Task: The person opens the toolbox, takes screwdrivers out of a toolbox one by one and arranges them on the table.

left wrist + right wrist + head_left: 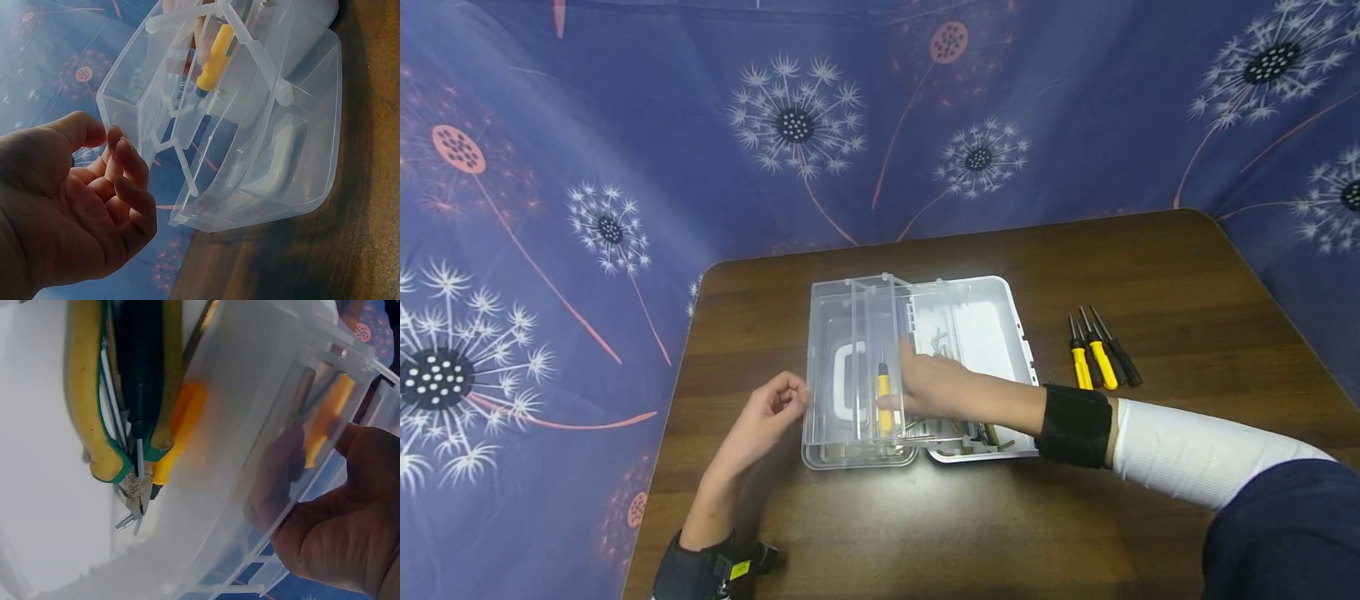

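A clear plastic tray (842,292) stands raised over the open clear lid (859,462) of a toolbox. Inside the tray lies a screwdriver (884,400) with a yellow handle. My right hand (936,385) grips the tray's right wall, thumb on one side and fingers on the other, as the right wrist view shows. Beside the tray's left edge is my left hand (775,408), fingers loosely curled and fingertips close to the clear plastic, holding nothing visible. In the white toolbox base (992,333) lie pliers (112,412) with yellow and green handles, among other metal tools.
Right of the toolbox, several screwdrivers (1101,354) with yellow or black handles lie side by side on the brown wooden table (1000,517). A blue dandelion-patterned cloth (880,125) hangs behind and beside the table. A white handle (844,383) shows through the clear lid.
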Demonstrator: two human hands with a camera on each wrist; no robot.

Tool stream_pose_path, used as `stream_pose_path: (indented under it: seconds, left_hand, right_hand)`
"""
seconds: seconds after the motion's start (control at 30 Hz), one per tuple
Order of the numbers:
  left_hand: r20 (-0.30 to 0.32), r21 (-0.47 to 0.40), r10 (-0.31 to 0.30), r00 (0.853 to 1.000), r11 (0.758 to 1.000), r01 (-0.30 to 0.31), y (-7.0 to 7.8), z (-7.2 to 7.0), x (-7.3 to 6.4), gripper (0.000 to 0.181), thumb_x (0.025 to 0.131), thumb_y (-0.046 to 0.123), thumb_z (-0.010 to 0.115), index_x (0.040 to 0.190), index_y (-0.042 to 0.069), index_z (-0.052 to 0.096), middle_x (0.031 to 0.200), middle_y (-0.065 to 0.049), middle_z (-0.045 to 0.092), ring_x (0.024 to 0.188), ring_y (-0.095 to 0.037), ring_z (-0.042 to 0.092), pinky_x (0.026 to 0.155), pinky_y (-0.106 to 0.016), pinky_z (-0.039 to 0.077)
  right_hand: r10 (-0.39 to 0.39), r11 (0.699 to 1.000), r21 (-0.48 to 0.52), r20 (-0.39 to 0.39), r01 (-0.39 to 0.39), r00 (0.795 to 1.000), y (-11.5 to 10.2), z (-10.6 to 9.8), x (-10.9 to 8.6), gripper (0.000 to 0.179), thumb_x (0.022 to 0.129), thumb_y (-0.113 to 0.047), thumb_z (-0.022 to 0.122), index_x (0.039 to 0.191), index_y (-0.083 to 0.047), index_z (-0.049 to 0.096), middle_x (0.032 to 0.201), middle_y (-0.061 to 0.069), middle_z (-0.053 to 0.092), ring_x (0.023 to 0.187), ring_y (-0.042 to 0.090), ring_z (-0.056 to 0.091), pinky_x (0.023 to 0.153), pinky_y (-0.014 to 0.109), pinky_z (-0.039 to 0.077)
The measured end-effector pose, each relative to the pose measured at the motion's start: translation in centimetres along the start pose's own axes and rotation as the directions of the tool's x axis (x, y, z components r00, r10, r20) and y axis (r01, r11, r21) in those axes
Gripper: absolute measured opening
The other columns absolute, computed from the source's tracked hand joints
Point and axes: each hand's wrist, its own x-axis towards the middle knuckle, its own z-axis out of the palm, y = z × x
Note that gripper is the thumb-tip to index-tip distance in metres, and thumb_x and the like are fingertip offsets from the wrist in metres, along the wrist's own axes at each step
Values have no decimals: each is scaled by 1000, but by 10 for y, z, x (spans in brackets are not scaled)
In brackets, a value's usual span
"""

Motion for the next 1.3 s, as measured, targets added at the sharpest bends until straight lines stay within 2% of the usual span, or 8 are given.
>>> stream_pose_path:
  seconds: [0.1,0.2,0.27,0.4,0.63,0.77,1.03,1.3]
  left_hand:
    - [2,9,0,1000,1000,0,1,0,0,12,97,6,54,96,-6,54,71,-3,53,63,-13,52,54,-22,41]
    - [3,18,-3,1000,1000,3,3,-1,-1,13,97,7,54,97,-6,55,71,-4,53,62,-10,51,53,-21,40]
    - [2,29,-7,1000,1000,7,3,-1,-1,13,97,8,54,98,-5,56,72,-4,53,63,-10,51,53,-21,40]
    - [-3,34,-1,1000,999,1,1,0,-1,11,97,6,54,98,-5,56,72,-2,54,63,-9,52,54,-20,41]
    - [-7,22,7,1000,1000,-7,-2,4,-3,7,94,0,53,96,-6,55,71,1,54,63,-8,53,53,-20,41]
    - [-18,49,7,1000,999,-6,1,4,-4,9,95,3,54,96,-5,55,70,-1,54,62,-9,52,52,-19,39]
    - [-25,75,6,1000,997,-5,3,2,-3,6,94,-1,53,96,-4,56,71,-6,55,63,-10,53,54,-22,42]
    - [-28,61,22,999,998,-20,2,2,-2,5,92,-4,53,95,-4,56,73,-9,54,63,-8,52,54,-21,43]
  right_hand:
    - [-14,1000,-4,29,14,999,0,-3,-1,84,91,-50,59,134,16,29,75,12,65,55,19,58,58,38,54]
    - [-24,1000,4,45,24,999,1,-5,-2,71,93,-33,58,133,19,29,69,7,61,53,16,55,53,33,51]
    - [-7,1000,22,50,5,999,1,-6,-2,73,90,-23,59,137,22,25,62,1,55,49,13,50,46,28,46]
    - [41,999,21,9,-42,999,2,-5,-3,67,81,-16,60,133,17,36,54,-4,44,43,12,44,38,24,34]
    - [10,996,-86,-97,-19,995,6,-2,-5,33,77,-14,58,103,5,60,53,-3,45,47,15,46,39,28,37]
    - [-4,997,-80,-113,-5,994,11,-11,-10,8,78,-11,61,77,-5,56,62,1,51,52,15,49,43,28,44]
    - [113,991,-57,-159,-123,981,26,-43,-35,12,76,-15,60,75,-7,50,60,1,44,50,16,43,40,25,31]
    - [183,982,8,-320,-191,929,72,-65,-74,10,80,-16,62,85,-6,63,66,5,55,58,19,48,47,28,35]
